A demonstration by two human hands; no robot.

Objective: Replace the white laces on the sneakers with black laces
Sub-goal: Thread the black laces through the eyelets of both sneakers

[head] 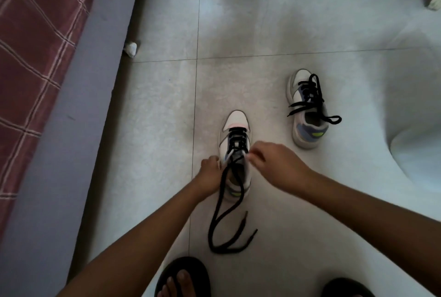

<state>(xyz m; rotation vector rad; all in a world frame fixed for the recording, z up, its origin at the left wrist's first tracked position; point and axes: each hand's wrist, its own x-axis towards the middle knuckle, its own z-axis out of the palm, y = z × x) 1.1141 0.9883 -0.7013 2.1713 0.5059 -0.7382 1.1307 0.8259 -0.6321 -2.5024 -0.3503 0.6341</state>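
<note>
Sneakers are seen on a pale tiled floor (262, 34), toes pointing away from the camera. The nearer sneaker (235, 129) stands between the two hands, with a black lace (220, 203) threaded through its front eyelets. Both loose ends of that lace run back over the shoe's opening and are spread in loops on the floor just in front of the person's feet. The left hand (210, 172) is curled against the left side of the shoe at its collar, and the lace passes just beside it; whether the lace itself is gripped cannot be told. The right hand (274, 163) is held over the tongue with fingertips pinched together at the upper eyelets, but what is pinched cannot be made out. The second sneaker (307, 110) stands well apart to the right, already laced in black, its ends lying loose across its opening. A bed with a red checked cover (31, 46) is seen along the left. Dark sandals (183, 277) are worn on the feet at the bottom edge.
</note>
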